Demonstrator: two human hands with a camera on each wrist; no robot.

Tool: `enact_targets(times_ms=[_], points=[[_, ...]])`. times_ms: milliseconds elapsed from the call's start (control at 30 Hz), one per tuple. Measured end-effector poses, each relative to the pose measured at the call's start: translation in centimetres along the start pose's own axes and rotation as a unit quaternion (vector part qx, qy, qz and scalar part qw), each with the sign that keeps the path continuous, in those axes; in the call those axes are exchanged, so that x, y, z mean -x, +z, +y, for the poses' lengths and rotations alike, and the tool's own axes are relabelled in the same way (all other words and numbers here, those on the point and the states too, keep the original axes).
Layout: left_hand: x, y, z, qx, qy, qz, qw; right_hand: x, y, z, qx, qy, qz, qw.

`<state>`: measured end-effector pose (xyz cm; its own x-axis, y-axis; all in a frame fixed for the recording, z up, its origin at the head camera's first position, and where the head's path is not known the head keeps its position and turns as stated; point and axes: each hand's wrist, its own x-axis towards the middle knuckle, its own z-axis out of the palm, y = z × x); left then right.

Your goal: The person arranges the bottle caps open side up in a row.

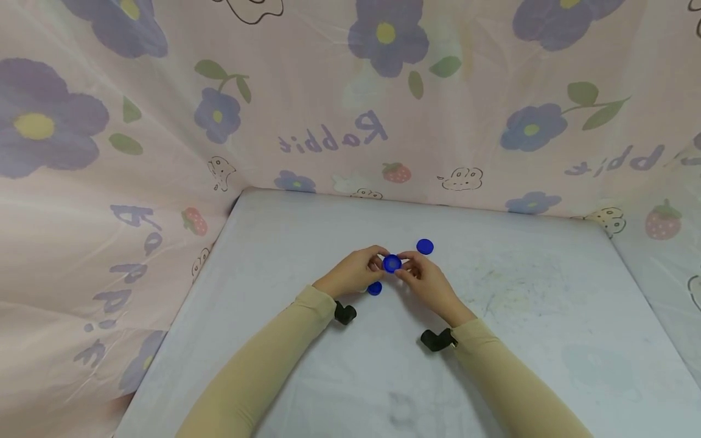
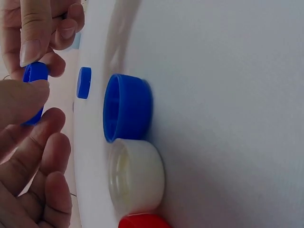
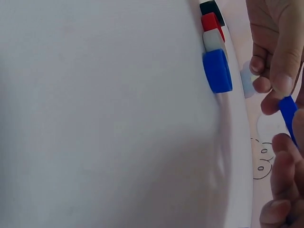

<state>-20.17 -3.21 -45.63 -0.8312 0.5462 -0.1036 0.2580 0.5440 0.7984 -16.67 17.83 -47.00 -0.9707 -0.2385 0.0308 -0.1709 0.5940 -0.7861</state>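
A blue cap (image 1: pixel 391 263) is held above the middle of the white table (image 1: pixel 537 316), pinched from both sides at once: the left hand (image 1: pixel 355 272) has its thumb and curled fingers closed on one edge of it, and the right hand (image 1: pixel 424 281) has its fingertips closed on the other edge, so that neither hand is open and the cap is kept clear of the tabletop. A row of other caps is seen lying on the table just under the left hand and towards the near edge. In the left wrist view it is made up of a larger blue cap (image 2: pixel 127 114) resting open side up, a white cap (image 2: pixel 137 176) touching it, and a red cap (image 2: pixel 145 221) next in line; in the right wrist view a black cap (image 3: pixel 212 8) is seen at the end of the same row. Most of this row is hidden by the left hand in the head view. A further small blue cap (image 1: pixel 425 246) is seen lying alone, just beyond the right hand towards the far edge. The table is closed in at the far edge and the left edge by a pink flowered curtain (image 1: pixel 137 152). Tan sleeves (image 1: pixel 263 371) are worn on both forearms, and a black wrist camera (image 1: pixel 437 339) is seen at each cuff.
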Motion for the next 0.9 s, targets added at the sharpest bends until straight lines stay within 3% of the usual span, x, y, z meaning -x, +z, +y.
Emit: enact_targets(times_ms=[200, 367, 733, 900], points=[[0.1, 0.2, 0.0, -0.007, -0.006, -0.009, 0.9999, 0.4, -0.1, 0.0, 0.000, 0.007, -0.021, 1.000], [0.0, 0.6, -0.2, -0.065, 0.008, -0.012, 0.9978, 0.7, -0.2, 0.2, 0.006, 0.014, -0.034, 0.999], [0.5, 1.1, -0.1, -0.188, 0.023, -0.038, 0.9812, 1.2, 0.2, 1.1, 0.048, 0.017, -0.070, 0.996], [0.8, 1.4, -0.2, -0.214, 0.020, -0.051, 0.9753, 1.2, 0.4, 1.4, 0.060, 0.016, -0.083, 0.995]])
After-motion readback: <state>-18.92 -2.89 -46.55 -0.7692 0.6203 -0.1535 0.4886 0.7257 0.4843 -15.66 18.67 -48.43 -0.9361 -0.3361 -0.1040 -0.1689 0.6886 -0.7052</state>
